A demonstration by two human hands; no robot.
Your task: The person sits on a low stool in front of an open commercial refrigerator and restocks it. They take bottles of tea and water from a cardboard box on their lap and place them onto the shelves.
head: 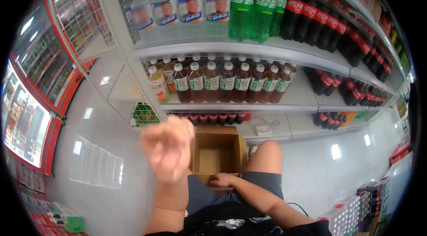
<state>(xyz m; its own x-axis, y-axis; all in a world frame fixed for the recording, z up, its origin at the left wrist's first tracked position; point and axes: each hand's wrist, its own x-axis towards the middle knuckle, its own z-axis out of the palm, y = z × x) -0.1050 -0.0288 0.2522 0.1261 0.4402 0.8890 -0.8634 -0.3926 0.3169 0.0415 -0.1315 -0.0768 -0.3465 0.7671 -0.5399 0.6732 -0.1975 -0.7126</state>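
My left hand (168, 149) is raised in front of me, left of an open cardboard box (217, 157). It is blurred, its fingers look bent, and I cannot tell whether anything is in them. The box stands between my legs with its inner walls and bottom showing. My right hand (222, 180) lies at the box's near flap, fingers curled; whether they grip the flap is unclear. Beyond the box, a row of white-capped tea bottles (228, 84) stands on the middle shelf (233, 106). Two paler fruit-tea bottles (157, 84) stand at that row's left end.
Above are clear water bottles (191, 2), green Sprite bottles (242, 9) and cola bottles (308, 19). A white device with a cable (263, 128) lies on the bottom shelf. Red-framed glass-door coolers (30, 119) stand left. Shrink-wrapped bottle packs (348, 214) sit on the floor at right.
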